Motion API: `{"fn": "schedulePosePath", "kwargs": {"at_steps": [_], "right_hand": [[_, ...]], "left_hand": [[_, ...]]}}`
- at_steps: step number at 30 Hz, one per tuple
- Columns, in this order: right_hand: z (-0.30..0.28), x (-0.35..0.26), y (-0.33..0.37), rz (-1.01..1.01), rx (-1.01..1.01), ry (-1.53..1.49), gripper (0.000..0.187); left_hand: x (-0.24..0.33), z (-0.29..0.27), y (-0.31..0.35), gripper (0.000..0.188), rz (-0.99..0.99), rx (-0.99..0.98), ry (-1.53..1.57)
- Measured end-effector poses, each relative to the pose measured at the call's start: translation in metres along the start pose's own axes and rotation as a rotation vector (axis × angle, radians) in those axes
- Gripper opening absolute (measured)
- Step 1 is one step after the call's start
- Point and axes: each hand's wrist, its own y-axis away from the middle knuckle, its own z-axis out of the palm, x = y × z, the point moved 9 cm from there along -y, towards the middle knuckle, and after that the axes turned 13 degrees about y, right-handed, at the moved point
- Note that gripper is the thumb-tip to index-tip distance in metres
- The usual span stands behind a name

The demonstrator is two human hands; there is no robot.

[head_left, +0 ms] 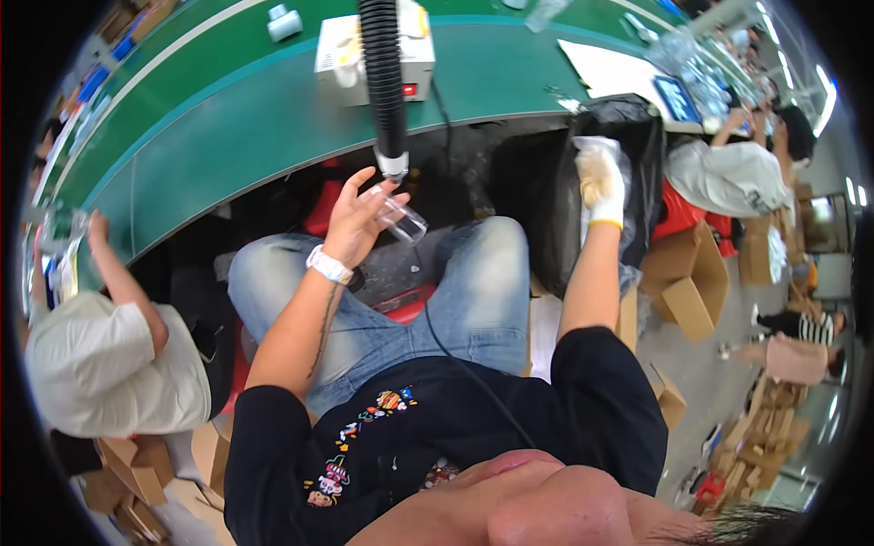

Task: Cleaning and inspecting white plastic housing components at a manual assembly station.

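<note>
My bare left hand (358, 217), with a watch at its wrist, is just below the tip of a hanging black corrugated hose (382, 82). Its fingers hold a small clear plastic cylinder (407, 226), tilted, beneath the hose's pale nozzle (392, 166). A white and tan work glove covers my right hand (599, 185), which reaches over a black plastic bag (537, 187) on the right. Those gloved fingers are curled, with something whitish and partly see-through (596, 144) at their tips; its kind cannot be made out.
A green bench (228, 118) curves ahead, bearing a pale box with a red switch (419, 68) and a white cup (284, 23). Co-workers in pale tops sit at left (109, 364) and right (728, 177). An open cardboard box (687, 282) stands on the right.
</note>
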Motion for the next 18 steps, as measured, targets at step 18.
{"fn": "schedulePosePath", "kwargs": {"at_steps": [18], "right_hand": [[0.311,-0.046,0.043,0.563,-0.033,-0.785,0.068]], "left_hand": [[0.061,0.017,0.015,0.015,0.589,-0.097,-0.657]]}}
